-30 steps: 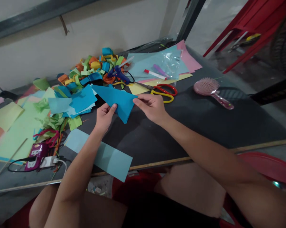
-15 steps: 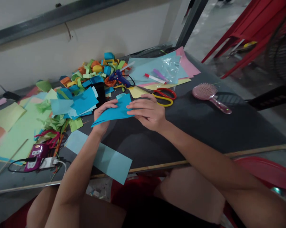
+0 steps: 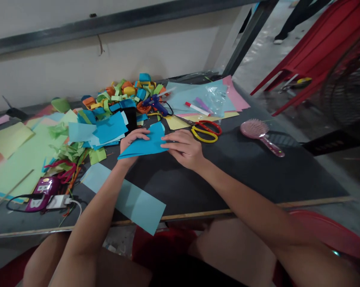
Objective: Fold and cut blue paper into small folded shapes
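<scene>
While the dark table (image 3: 227, 153) is running past the left edge of view, a pale blue strip (image 3: 140, 207) is jutting over its front edge, the left forearm (image 3: 103, 207) covering part of it. Above the table, a folded blue sheet (image 3: 148, 145) is being held: the left hand (image 3: 130, 140) is gripping its left side, palm hidden behind; the right hand (image 3: 185, 149) is pinching its right edge, thumb unclear.

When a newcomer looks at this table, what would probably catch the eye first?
Most likely the bright blue paper, held between the left hand and the right hand. Behind it, near the wall, sits a colourful heap of paper pieces. Farther right lie the red-and-yellow-handled scissors and a pink hairbrush.
</scene>
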Action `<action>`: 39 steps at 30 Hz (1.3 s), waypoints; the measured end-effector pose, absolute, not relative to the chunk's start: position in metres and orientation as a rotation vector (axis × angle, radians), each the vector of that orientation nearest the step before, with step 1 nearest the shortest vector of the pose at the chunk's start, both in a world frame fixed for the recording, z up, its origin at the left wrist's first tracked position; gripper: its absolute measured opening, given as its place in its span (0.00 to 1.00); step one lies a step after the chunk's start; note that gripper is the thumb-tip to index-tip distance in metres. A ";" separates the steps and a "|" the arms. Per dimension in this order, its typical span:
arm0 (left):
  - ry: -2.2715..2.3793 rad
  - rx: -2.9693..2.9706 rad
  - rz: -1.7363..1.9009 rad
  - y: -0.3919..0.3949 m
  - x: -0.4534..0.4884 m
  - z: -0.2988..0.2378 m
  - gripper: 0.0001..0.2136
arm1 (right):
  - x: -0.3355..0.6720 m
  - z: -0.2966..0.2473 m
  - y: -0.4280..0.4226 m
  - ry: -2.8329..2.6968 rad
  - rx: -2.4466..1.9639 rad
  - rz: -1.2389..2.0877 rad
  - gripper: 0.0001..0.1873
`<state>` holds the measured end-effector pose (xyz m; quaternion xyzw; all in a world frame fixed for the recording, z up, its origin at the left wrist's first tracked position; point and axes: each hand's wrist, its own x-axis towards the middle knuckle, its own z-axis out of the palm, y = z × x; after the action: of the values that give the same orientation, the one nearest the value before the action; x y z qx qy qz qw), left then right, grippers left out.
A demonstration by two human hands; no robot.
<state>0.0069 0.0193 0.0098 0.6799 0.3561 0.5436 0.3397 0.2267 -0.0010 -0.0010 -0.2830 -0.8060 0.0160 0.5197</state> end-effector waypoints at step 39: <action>0.894 1.900 1.566 0.018 0.005 0.012 0.14 | 0.231 0.001 -0.005 -1.896 -0.477 -0.268 0.09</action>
<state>0.0054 0.0181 0.0122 0.7008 0.3298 0.5777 0.2578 0.2308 -0.0049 0.0010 -0.2018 -0.8014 -0.1133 0.5516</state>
